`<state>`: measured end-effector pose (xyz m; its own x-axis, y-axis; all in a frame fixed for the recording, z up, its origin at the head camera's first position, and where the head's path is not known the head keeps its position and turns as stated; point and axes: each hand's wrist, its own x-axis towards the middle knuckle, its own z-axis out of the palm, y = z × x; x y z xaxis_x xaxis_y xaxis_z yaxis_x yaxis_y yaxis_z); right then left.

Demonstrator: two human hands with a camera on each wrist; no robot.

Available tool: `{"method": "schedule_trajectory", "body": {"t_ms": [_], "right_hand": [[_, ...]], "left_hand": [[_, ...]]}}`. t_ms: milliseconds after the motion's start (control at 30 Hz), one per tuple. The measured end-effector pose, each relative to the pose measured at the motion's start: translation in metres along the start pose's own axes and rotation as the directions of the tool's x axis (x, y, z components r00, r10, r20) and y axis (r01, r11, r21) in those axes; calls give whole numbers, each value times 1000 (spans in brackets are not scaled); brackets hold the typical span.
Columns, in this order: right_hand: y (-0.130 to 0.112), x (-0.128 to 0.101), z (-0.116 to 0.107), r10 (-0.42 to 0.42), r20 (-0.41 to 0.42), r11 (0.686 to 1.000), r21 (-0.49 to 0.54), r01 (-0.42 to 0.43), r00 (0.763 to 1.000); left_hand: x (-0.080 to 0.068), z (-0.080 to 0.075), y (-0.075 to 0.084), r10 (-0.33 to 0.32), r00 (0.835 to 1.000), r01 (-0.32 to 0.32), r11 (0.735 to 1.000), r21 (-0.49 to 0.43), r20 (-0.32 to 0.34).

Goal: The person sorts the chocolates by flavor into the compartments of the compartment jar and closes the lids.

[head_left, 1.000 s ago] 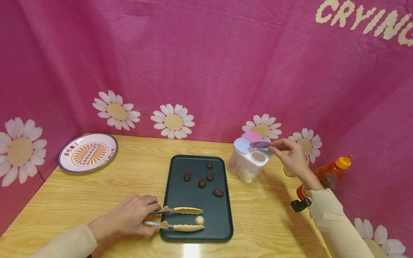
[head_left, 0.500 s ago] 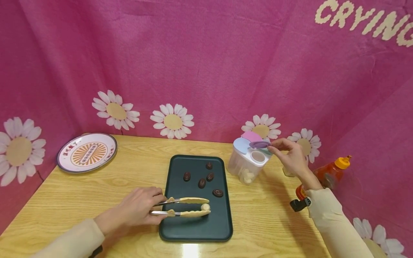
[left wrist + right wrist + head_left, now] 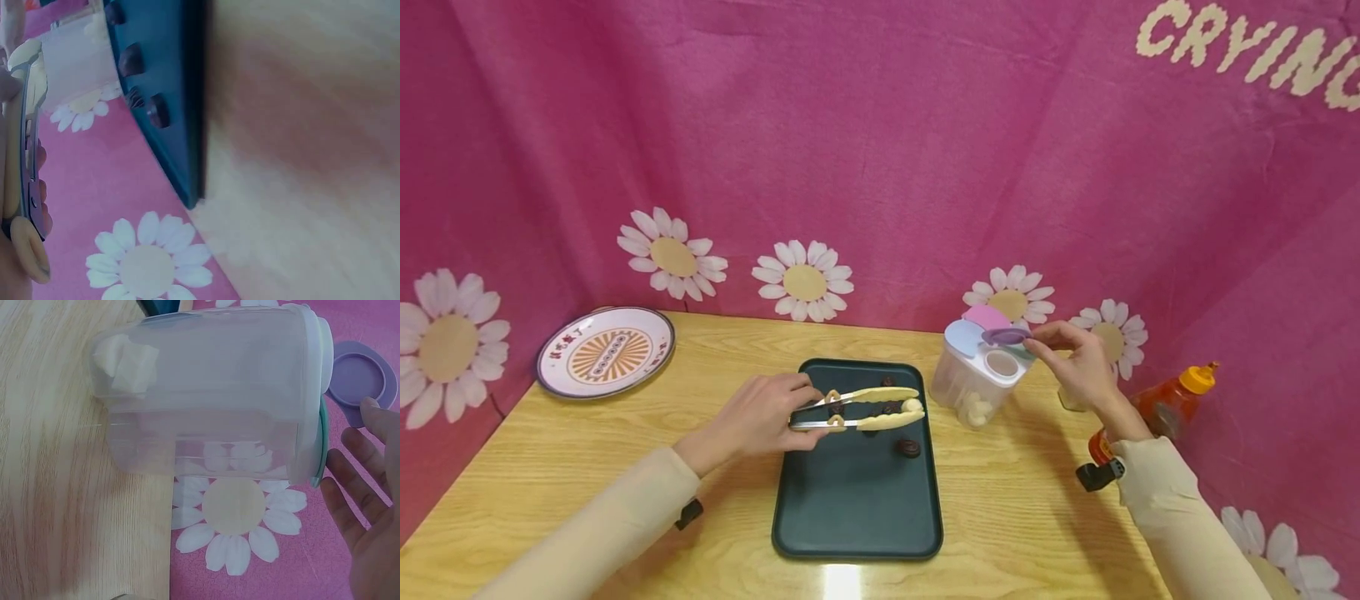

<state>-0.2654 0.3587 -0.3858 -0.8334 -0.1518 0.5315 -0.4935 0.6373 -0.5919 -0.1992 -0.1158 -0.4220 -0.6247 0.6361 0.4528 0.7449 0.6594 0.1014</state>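
- A pink cloth backdrop (image 3: 880,150) printed with white daisies encloses a wooden bench (image 3: 722,350), with cream lettering at its upper right.
- A dark green tray (image 3: 857,508) lies at the middle of the bench; several dark chocolate pieces (image 3: 908,448) sit on its far half, some partly hidden behind the tongs.
- A round patterned plate (image 3: 604,353) sits at the far left of the bench, well apart from the tray.
- A clear plastic container (image 3: 973,385) stands just right of the tray's far corner, pale pieces visible at its bottom; one round opening in its top is uncovered.
- An orange-capped sauce bottle (image 3: 1172,400) stands at the far right, behind the right wrist.
- The left hand (image 3: 760,417), its grip closed around the handles, holds cream-tipped tongs (image 3: 857,408) above the tray's far half, pointed toward the container.
- The right hand (image 3: 1078,358) reaches the container's top, fingertips pinching the purple flip lid (image 3: 1006,336), which is raised off the opening.
- A pale round candy (image 3: 913,406) is clamped between the tong tips, near the container's left wall.
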Motion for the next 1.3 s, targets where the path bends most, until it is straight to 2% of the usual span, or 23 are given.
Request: {"method": "schedule_trajectory", "body": {"t_ms": [133,267,467,733,967,1300], "right_hand": [[-1,0,-1,-6,0,1000,-12,6,1000],[-1,0,-2,-2,-1,1000,-16,2,1000],[-1,0,-1,-4,7,1000,-6,4,1000],[0,3,-2,-34,-6,999,-14,34,999],[3,3,-2,-32,1,999,-32,32,999],[0,2,-1,-43,-6,999,-24,43,999]], "left_hand": [[22,2,0,-26,1000,26,1000,8,7],[43,9,1,-32,999,32,999,3,-16],[73,16,7,-20,999,19,999,-35,-29],[106,20,22,15,1000,-16,999,-50,-24],[123,26,30,17,1000,-17,998,-60,3],[134,27,36,0,1000,1,999,-46,26]]}}
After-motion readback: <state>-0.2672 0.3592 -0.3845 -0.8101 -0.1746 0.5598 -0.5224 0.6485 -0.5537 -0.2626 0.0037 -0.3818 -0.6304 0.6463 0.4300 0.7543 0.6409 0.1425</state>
